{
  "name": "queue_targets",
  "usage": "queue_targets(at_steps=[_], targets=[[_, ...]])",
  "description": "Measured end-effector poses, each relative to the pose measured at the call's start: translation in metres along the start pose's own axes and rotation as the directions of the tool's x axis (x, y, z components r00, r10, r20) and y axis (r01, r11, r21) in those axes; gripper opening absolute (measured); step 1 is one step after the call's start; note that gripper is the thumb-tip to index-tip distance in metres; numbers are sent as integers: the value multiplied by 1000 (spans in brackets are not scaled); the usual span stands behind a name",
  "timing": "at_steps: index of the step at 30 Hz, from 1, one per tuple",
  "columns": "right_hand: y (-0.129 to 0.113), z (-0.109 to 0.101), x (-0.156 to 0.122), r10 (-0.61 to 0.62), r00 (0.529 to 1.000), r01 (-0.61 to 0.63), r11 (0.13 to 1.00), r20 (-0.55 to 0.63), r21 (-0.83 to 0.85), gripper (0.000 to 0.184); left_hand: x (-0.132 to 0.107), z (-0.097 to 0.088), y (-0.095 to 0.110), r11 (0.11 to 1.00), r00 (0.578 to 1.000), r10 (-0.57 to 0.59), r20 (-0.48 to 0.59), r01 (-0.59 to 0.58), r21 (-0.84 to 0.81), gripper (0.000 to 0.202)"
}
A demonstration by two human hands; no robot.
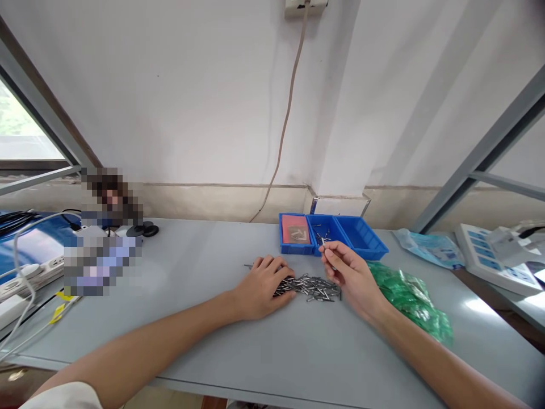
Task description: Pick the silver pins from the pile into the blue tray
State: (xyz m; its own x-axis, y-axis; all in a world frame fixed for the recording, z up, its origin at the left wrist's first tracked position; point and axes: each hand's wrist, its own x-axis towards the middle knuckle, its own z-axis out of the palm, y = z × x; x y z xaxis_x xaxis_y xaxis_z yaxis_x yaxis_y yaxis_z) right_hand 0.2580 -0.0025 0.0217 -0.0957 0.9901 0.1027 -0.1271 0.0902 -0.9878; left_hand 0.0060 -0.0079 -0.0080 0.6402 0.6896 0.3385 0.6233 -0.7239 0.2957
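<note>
A pile of thin, silvery and dark metal pins [313, 287] lies on the grey table. At its left edge rests my left hand [264, 287], palm down with fingers spread and the thumb touching the pins. Above the pile's right side, my right hand [347, 272] pinches one small metal pin [323, 242] between thumb and fingertips. That pin is at the front edge of the blue tray's middle compartment [326, 224], where a few similar pins lie. The left compartment [296, 248] contains a pink card with a small clear bag on it.
A crumpled green plastic bag [413, 298] lies right of my right hand. Farther right are a blue-and-white packet [428, 248] and a power strip [496, 255]. Cables and another power strip [32, 278] crowd the left. The wall [213, 113] borders the table's back.
</note>
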Motion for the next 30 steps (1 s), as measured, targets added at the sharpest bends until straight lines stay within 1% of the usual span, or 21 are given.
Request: queue_targets(at_steps=[3, 5, 9, 11, 14, 17, 21, 24, 27, 30], targets=[[1, 1, -1, -35, 999, 33, 996, -16, -89, 33, 0, 0, 0, 1000, 1000, 2, -6, -2, -3, 28], [1, 2, -1, -87, 996, 80, 980, -30, -183, 34, 0, 1, 0, 1000, 1000, 1, -14, -1, 1, 29], [2, 0, 1, -218, 974, 180, 905, -56, -384, 33, 0, 1, 0, 1000, 1000, 2, -13, -2, 3, 29], [4, -3, 3, -257, 964, 206, 878, -64, -432, 30, 0, 1, 1, 1000, 1000, 4, -17, -3, 2, 28], [7, -5, 4, -280, 956, 211, 859, -83, -467, 28, 0, 1, 1, 1000, 1000, 1, -23, -1, 3, 28], [10, -5, 3, -285, 954, 208, 849, -89, -486, 26, -1, 2, 1, 1000, 1000, 5, -22, -5, 4, 28], [8, -4, 1, -299, 952, 227, 836, -67, -500, 24, -1, 1, 0, 1000, 1000, 2, -19, -2, 9, 29], [5, -4, 0, -297, 952, 227, 847, -74, -481, 25, -1, 1, 0, 1000, 1000, -1, -14, 1, 12, 28], [1, -4, 1, -234, 970, 190, 901, -68, -389, 31, 0, 1, 0, 1000, 1000, 4, -10, -4, 7, 27], [-2, -3, 0, -135, 990, 119, 962, -49, -244, 36, 0, 2, 0, 1000, 1000, 3, -12, -3, 11, 28]])
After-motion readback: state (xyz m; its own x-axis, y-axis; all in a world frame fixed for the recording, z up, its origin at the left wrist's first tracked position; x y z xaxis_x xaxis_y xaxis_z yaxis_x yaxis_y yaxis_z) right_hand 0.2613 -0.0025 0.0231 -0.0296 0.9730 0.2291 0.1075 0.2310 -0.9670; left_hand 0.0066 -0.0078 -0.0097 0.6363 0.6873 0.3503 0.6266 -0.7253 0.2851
